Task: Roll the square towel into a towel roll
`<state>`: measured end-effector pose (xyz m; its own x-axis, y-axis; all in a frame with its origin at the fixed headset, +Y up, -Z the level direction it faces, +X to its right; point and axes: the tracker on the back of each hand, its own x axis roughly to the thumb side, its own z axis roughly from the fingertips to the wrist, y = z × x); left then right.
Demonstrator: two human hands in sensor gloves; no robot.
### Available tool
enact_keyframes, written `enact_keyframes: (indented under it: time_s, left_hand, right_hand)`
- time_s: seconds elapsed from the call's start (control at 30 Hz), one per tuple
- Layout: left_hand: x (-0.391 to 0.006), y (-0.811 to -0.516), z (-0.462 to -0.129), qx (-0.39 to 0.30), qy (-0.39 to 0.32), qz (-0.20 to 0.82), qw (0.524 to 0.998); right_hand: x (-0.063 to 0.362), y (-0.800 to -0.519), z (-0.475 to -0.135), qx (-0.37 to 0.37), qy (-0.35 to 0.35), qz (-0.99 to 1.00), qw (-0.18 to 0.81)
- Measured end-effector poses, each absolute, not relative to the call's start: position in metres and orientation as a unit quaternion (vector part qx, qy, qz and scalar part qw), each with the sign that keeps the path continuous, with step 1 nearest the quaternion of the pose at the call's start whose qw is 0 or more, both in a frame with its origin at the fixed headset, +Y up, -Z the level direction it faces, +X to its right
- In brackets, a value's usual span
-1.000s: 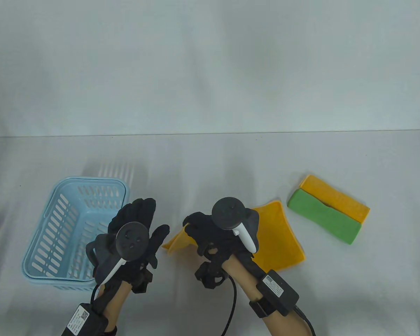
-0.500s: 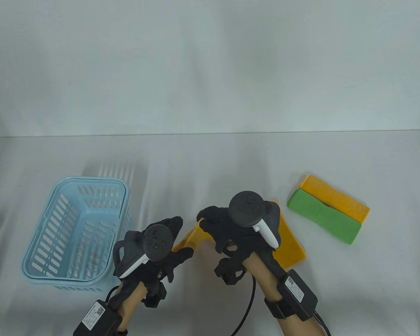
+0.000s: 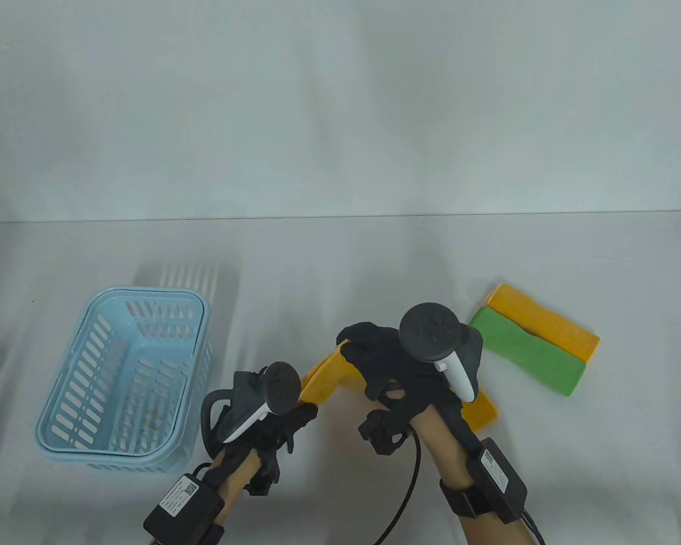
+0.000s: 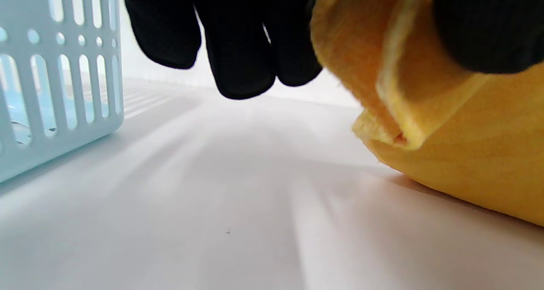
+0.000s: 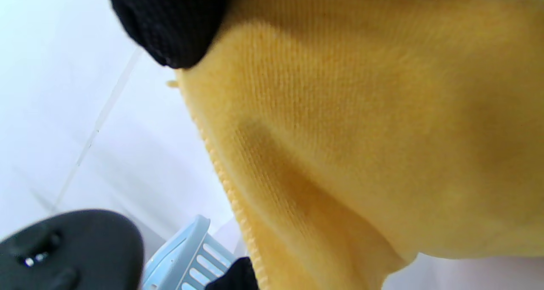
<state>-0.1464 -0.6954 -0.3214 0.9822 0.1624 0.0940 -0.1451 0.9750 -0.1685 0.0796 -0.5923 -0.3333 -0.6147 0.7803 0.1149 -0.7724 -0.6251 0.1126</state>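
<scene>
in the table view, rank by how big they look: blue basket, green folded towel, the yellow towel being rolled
1. blue basket, clearly largest.
2 and 3. green folded towel and yellow towel: unsure, since both hands cover much of the yellow one.

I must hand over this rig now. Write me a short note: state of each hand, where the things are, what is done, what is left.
Left hand: pinches the near-left end of the yellow towel.
Right hand: grips the towel's far edge, lifted over.
Towel: on the table, partly turned over, between the blue basket and the folded green and yellow towels.
Done: first turn begun.
Left: roll it fully.
</scene>
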Motion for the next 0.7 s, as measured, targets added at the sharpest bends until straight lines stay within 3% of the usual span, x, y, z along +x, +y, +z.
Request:
enact_keyframes:
  time_s: [0.7]
  left_hand:
    - [-0.175,-0.654,-0.311,-0.005,-0.040,0.248,0.968]
  right_hand:
    - [0.131,-0.596,-0.347,-0.007,-0.029,0.863,0.504]
